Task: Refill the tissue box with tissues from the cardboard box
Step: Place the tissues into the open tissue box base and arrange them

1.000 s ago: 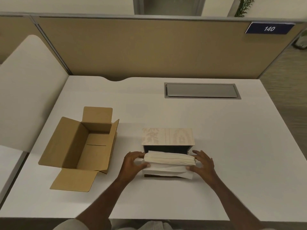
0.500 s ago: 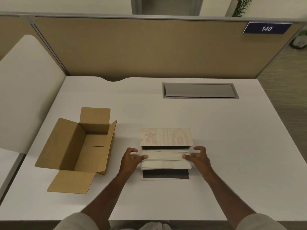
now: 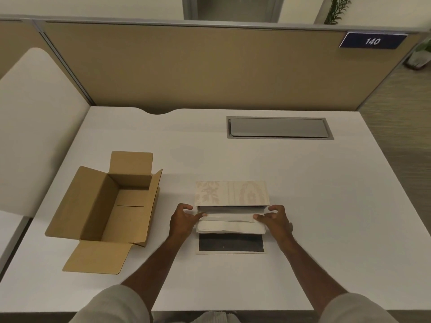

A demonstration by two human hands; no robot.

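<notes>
Head view: left fingers (image 3: pixel 199 215) and right fingers (image 3: pixel 257 216) press on the two ends of the tissues (image 3: pixel 229 223), thumbs laid on top, other fingers curled at the sides. Left hand (image 3: pixel 182 221) clasps the left end, right hand (image 3: pixel 275 220) the right end. The white stack sits in the open tissue box (image 3: pixel 231 247), its dark inside showing on the near side, its patterned lid (image 3: pixel 231 196) folded back on the far side. Off to the left on the white desk (image 3: pixel 303 206) lies the cardboard box (image 3: pixel 105 206), flaps spread open, nothing visible inside it. Far right, a grey hatch (image 3: pixel 278 127) is set into the desk.
</notes>
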